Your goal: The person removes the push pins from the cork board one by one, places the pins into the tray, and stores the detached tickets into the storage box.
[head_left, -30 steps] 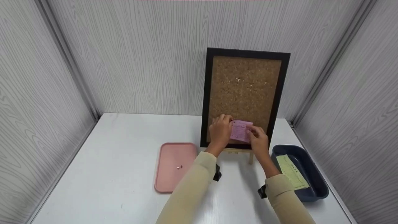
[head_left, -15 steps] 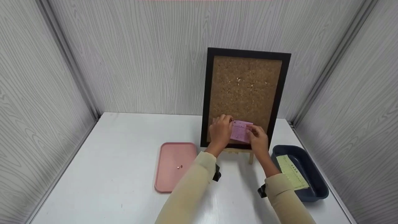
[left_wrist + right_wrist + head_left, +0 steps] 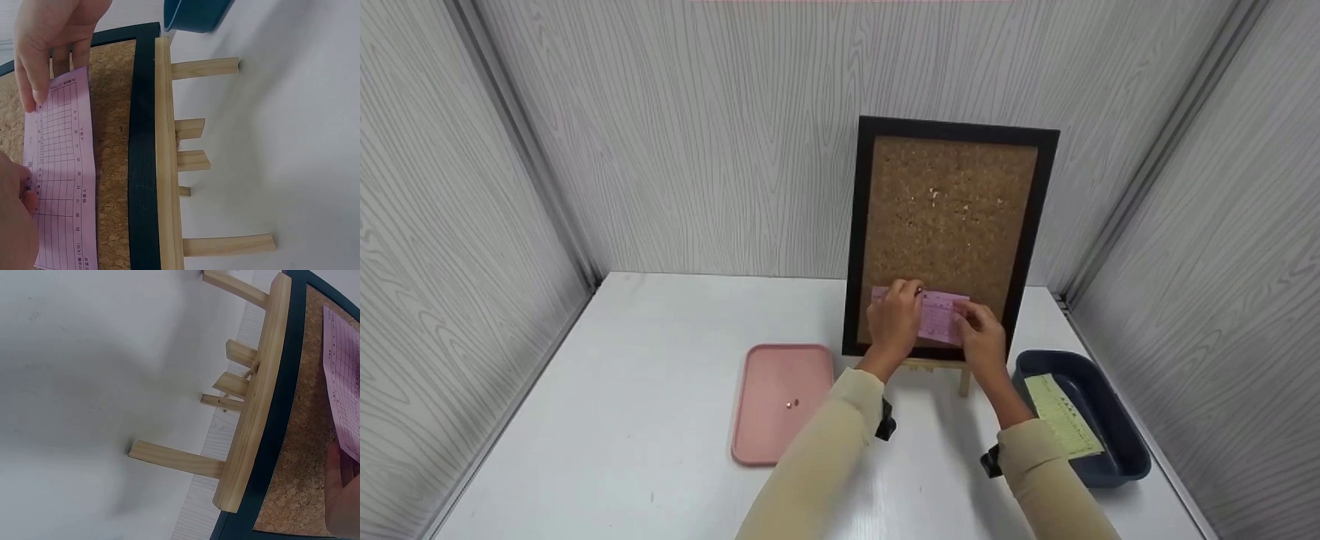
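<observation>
A pink printed slip (image 3: 939,318) lies against the lower part of a black-framed cork board (image 3: 941,247). My left hand (image 3: 894,319) covers the slip's middle, its fingers curled at the upper edge around a small dark red pushpin (image 3: 919,290). Part of the slip shows on either side of that hand. With thumb and fingers, my right hand (image 3: 984,335) pinches the slip's right end. In the left wrist view, the ruled slip (image 3: 59,169) stretches between both hands. The right wrist view shows the right hand (image 3: 344,506) at the slip's end, mostly cut off.
The board leans on a wooden easel (image 3: 964,381). To the left lies a pink tray (image 3: 761,431) with two small pins. A dark blue bin (image 3: 1114,420) on the right holds a yellow-green slip (image 3: 1063,416). Grey wood-patterned walls surround the white table (image 3: 585,420).
My left hand has shifted slightly down and right, uncovering the slip's upper left corner. The right hand keeps its place on the slip.
</observation>
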`<control>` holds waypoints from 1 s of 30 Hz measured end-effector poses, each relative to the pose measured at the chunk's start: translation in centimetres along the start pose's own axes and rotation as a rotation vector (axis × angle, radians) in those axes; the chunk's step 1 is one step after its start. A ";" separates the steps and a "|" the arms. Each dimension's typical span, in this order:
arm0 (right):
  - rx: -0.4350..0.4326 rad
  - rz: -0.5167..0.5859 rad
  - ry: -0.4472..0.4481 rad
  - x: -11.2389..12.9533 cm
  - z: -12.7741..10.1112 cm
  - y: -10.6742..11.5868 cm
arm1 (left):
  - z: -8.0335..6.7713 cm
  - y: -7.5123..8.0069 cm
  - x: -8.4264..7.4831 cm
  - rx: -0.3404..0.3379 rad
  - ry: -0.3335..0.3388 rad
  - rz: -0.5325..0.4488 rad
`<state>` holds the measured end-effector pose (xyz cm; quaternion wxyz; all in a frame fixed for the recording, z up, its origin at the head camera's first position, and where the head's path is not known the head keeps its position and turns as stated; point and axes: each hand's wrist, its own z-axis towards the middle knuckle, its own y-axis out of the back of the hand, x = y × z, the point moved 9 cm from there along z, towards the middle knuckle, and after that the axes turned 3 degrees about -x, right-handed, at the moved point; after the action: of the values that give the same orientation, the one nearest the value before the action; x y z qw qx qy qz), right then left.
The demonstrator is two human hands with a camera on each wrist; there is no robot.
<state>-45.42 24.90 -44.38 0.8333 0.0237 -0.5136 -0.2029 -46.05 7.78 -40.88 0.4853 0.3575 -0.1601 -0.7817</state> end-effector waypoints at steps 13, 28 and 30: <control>-0.015 0.008 0.007 0.0 -0.1 -0.2 | 0.2 -0.4 0.3 0.041 0.037 -0.062; 0.000 -0.020 0.016 0.2 0.0 0.1 | 0.3 -0.3 -0.3 0.046 -0.032 0.014; -0.005 -0.019 0.020 0.2 0.0 0.1 | 0.2 -0.3 -0.3 0.042 -0.035 0.028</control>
<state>-45.34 24.93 -44.20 0.8366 0.0286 -0.5044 -0.2118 -46.29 8.11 -40.76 0.4857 0.3517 -0.1901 -0.7773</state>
